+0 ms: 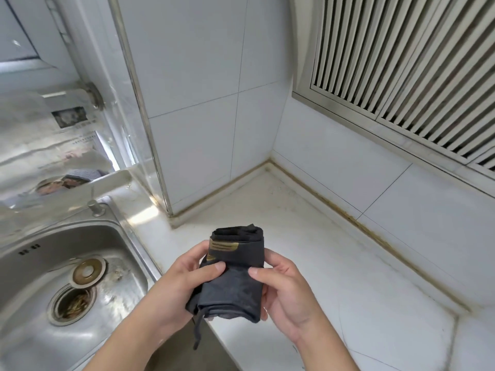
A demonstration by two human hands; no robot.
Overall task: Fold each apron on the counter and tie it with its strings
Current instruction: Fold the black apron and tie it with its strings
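A dark grey apron [235,279], rolled into a compact bundle with a gold printed mark near its top, is held above the front edge of the white counter [334,263]. My left hand [184,279] grips its left side, thumb across the front. My right hand [286,287] grips its right side, thumb on the front and fingers behind. One apron string [198,330] hangs loose from the bundle's lower left corner.
A stainless steel sink [32,277] with a drain strainer [72,303] and a round plug [88,271] lies to the left. White tiled walls [203,103] enclose the counter's back corner. A slatted vent panel [401,62] fills the upper right.
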